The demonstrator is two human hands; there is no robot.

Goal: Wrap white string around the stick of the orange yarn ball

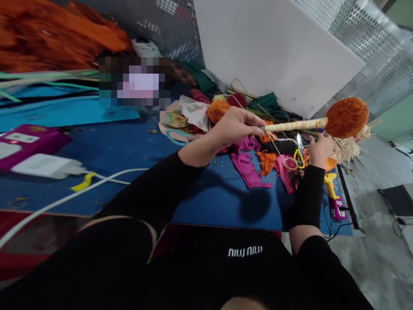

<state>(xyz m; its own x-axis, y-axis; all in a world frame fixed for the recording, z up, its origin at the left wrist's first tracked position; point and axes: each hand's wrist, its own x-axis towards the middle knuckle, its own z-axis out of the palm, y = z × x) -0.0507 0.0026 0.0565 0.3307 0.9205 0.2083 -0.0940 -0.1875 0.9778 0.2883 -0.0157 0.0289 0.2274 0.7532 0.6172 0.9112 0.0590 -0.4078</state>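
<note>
A stick wrapped in pale striped cord [295, 125] has an orange fabric-covered ball [347, 117] at its right end. My left hand [234, 125] pinches the stick's left end, level above the table. A loose pale thread [284, 140] hangs from that end. My right hand [320, 148] is below the stick, close to yellow-handled scissors [300, 158] and apart from the ball; whether its fingers hold anything is hard to make out. Magenta fabric scraps [247, 170] and an orange scrap [267, 162] lie beneath.
Another orange ball [218, 111] sits among cloths behind my left hand. A yellow glue gun [331, 185] is at the blue table's [209, 202] right edge. At left are a purple power strip [32, 140], a white charger [48, 165] and its cable. A white board [274, 51] stands behind.
</note>
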